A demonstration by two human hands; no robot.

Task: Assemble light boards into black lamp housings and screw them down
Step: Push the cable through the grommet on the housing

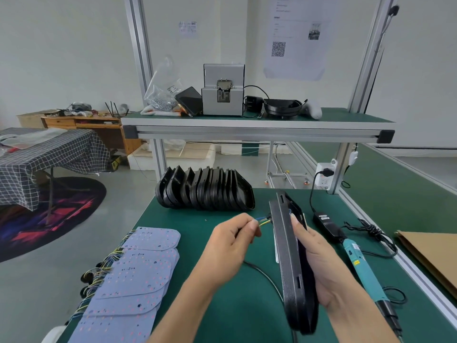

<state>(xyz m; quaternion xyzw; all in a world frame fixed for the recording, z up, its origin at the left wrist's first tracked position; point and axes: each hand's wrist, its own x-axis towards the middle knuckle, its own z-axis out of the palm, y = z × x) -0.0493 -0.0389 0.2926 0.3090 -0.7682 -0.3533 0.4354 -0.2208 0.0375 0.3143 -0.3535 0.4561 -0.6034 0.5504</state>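
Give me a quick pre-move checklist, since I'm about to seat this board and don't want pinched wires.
1. Wires pinched in left hand, leading to the housing edge: ok.
2. Black housing gripped by right hand, held on edge: ok.
3. Light board seated flat inside the housing: cannot tell, interior faces away.
4. Electric screwdriver lying on the mat within right-hand reach: ok.
5. Screw feeder on the upper shelf, screws ready: cannot tell.

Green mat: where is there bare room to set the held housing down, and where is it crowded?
Bare mat lies between the light boards, the row of housings and the left hand. Crowded right edge: screwdriver, its power adapter and cables.
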